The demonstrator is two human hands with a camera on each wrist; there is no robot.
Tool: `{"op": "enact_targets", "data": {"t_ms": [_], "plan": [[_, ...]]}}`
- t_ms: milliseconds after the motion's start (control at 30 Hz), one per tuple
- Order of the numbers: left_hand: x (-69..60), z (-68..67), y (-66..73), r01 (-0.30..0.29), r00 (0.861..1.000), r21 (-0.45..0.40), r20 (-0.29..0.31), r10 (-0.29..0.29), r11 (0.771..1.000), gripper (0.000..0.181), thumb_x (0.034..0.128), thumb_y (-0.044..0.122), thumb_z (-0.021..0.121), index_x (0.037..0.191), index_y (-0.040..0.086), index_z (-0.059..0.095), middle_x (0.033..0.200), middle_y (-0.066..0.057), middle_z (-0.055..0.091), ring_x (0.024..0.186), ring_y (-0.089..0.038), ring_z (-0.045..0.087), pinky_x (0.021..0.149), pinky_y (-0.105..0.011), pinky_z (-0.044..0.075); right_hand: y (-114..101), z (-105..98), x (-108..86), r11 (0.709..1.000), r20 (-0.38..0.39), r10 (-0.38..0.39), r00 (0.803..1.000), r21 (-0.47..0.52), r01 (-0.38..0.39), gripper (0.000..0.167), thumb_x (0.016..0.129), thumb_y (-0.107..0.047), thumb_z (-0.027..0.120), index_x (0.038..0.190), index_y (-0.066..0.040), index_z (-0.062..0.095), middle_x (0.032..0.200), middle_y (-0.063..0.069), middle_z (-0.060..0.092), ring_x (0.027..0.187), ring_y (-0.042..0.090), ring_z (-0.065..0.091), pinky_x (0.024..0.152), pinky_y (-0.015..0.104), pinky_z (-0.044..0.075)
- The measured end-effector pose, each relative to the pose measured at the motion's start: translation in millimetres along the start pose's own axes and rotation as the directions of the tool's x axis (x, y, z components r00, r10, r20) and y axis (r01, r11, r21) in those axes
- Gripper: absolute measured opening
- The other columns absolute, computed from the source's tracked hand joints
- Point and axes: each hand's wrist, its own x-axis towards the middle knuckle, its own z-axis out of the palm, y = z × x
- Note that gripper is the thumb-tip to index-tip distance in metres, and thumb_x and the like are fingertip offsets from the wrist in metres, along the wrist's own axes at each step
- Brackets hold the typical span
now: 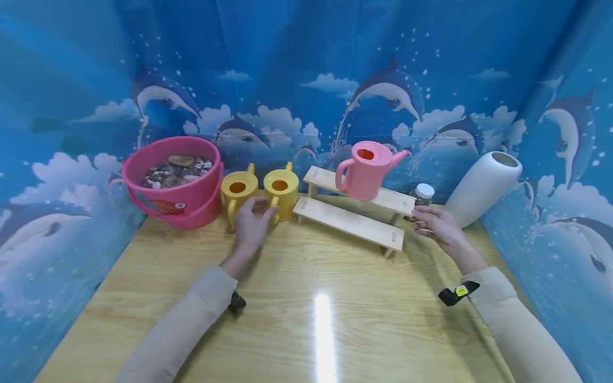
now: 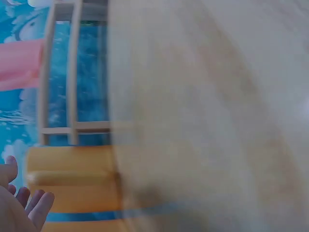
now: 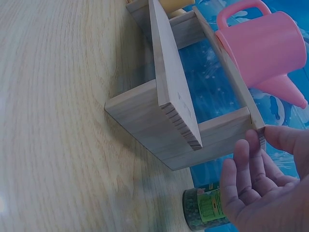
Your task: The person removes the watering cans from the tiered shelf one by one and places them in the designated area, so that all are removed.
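A two-tier wooden shelf (image 1: 346, 222) stands on the table, a pink watering can (image 1: 366, 178) on its upper board. My right hand (image 1: 440, 229) pinches the right end of that board between thumb and fingertips, as the right wrist view shows. Left of the shelf are two yellow watering cans, the left one (image 1: 238, 197) and the right one (image 1: 286, 205), side by side. My left hand (image 1: 251, 224) hovers before them, thumb near the right can's handle, fingers spread and loosely bent. In the left wrist view these fingers (image 2: 41, 208) hold nothing.
A pink bucket (image 1: 208, 194) of stones stands at the left. Behind my right hand is a small jar (image 3: 195, 212) with a white lid, beside a leaning-looking white vase (image 1: 479, 187). Dolphin-print curtains (image 1: 287, 69) border the wooden table (image 1: 282, 298).
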Motion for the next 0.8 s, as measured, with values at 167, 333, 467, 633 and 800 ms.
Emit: {"op": "enact_targets", "data": {"t_ms": [167, 333, 467, 633, 800], "plan": [[5.3, -5.5, 31.8, -0.023, 0.999, -0.004, 0.022, 0.023, 1.000, 0.034, 0.0944, 0.023, 0.081, 0.123, 0.007, 0.071, 0.123, -0.012, 0.076, 0.112, -0.028, 0.074, 0.094, -0.041, 0.065, 0, -1, 0.4, 1.000, -0.002, 0.006, 1.000, 0.003, -0.006, 0.066, 0.108, -0.035, 0.060, 0.159, 0.000, 0.035, 0.094, -0.021, 0.070, 0.086, -0.001, 0.070, 0.083, 0.018, 0.062], [15.0, 3.1, 58.0, -0.124, 0.989, -0.052, 0.075, 0.128, 0.991, 0.032, 0.0950, 0.021, 0.080, 0.120, 0.003, 0.072, 0.117, -0.014, 0.078, 0.106, -0.030, 0.076, 0.089, -0.044, 0.067, 0, -1, 1.1, 1.000, -0.004, 0.007, 1.000, 0.008, -0.007, 0.062, 0.107, -0.035, 0.061, 0.155, -0.002, 0.039, 0.095, -0.020, 0.071, 0.085, -0.001, 0.070, 0.084, 0.019, 0.063], [24.9, 17.8, 72.5, -0.173, 0.975, -0.102, 0.124, 0.185, 0.980, 0.030, 0.0954, 0.020, 0.080, 0.120, 0.004, 0.073, 0.114, -0.015, 0.078, 0.104, -0.031, 0.075, 0.091, -0.045, 0.066, -1, -1, 0.9, 1.000, -0.005, 0.011, 1.000, 0.016, -0.011, 0.058, 0.108, -0.035, 0.061, 0.153, -0.005, 0.042, 0.094, -0.020, 0.070, 0.085, -0.001, 0.070, 0.083, 0.019, 0.062], [35.7, 41.5, 83.7, -0.177, 0.961, -0.097, 0.198, 0.193, 0.979, 0.029, 0.0971, 0.021, 0.078, 0.121, 0.005, 0.072, 0.114, -0.015, 0.078, 0.105, -0.030, 0.075, 0.094, -0.043, 0.064, 0, -2, -0.5, 0.999, -0.007, 0.017, 1.000, 0.039, -0.016, 0.045, 0.107, -0.034, 0.062, 0.143, -0.010, 0.049, 0.093, -0.019, 0.071, 0.084, 0.000, 0.070, 0.081, 0.018, 0.062], [42.4, 60.6, 89.2, -0.135, 0.950, -0.111, 0.267, 0.160, 0.985, 0.032, 0.0987, 0.022, 0.076, 0.126, 0.007, 0.070, 0.116, -0.013, 0.078, 0.105, -0.029, 0.076, 0.091, -0.041, 0.065, 0, -2, 0.4, 0.999, 0.000, 0.017, 1.000, 0.036, -0.017, 0.045, 0.107, -0.034, 0.062, 0.143, -0.011, 0.049, 0.092, -0.020, 0.071, 0.084, 0.000, 0.070, 0.081, 0.018, 0.062]]}}
